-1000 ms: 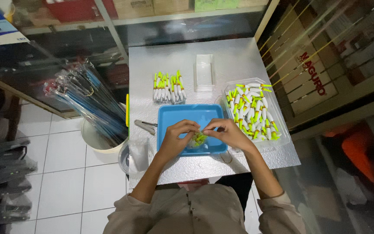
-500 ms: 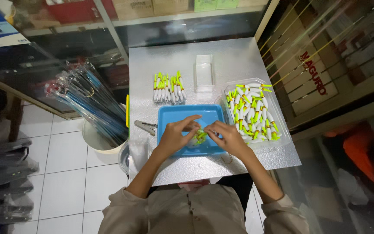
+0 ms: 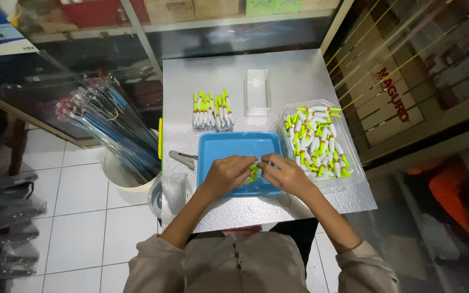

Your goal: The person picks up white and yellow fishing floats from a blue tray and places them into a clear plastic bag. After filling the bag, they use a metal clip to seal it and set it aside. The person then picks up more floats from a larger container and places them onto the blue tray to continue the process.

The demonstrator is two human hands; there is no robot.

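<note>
Closest to us, our two forearms in beige sleeves reach forward over the near edge of a silvery counter (image 3: 299, 76). Our left hand (image 3: 227, 174) and right hand (image 3: 284, 174) meet over the near part of a shallow blue tray (image 3: 234, 146), fingers curled together and pinching a small yellow-green and white piece (image 3: 254, 172) between them; how tightly each hand grips it, we cannot tell. Just left of the tray lies a pair of metal tweezers (image 3: 183, 159). Touching the tray's right side, a clear plastic tray (image 3: 354, 163) holds a heap of white floats with yellow-green tips (image 3: 317, 140). Beyond the blue tray, a neat row of the same floats (image 3: 211, 108) lies on the counter, and just to its right sits a small clear box (image 3: 257, 92). Off the counter to the left, a pale bucket (image 3: 118, 173) on the tiled floor holds a bundle of long clear-wrapped blue rods (image 3: 109, 122).
</note>
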